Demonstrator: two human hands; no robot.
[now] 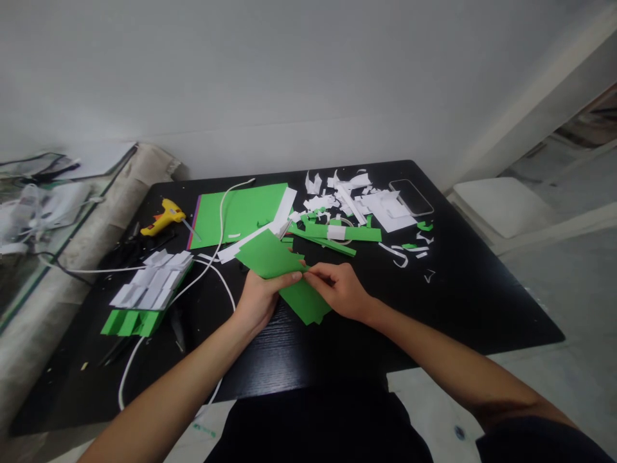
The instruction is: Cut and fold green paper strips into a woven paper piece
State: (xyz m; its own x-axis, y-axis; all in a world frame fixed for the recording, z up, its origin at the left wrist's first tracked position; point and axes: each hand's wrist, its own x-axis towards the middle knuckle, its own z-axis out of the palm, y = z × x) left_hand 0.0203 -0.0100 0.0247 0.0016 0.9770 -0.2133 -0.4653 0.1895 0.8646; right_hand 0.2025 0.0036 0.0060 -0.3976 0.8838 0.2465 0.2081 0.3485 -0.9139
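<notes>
A green paper piece, seemingly several layers with notched edges, is held up at a tilt over the near middle of the table. My left hand grips it from the left, thumb across its face and fingers behind. From the right, my right hand pinches the paper's right edge between thumb and fingers, close to the left thumb tip. Behind the held paper lie green strips, one with a white band around it, and a larger green sheet.
A yellow glue gun lies at the left, its white cord looping across the black table. Folded white paper pieces rest on green ones. White scraps and a phone-like object are at back right.
</notes>
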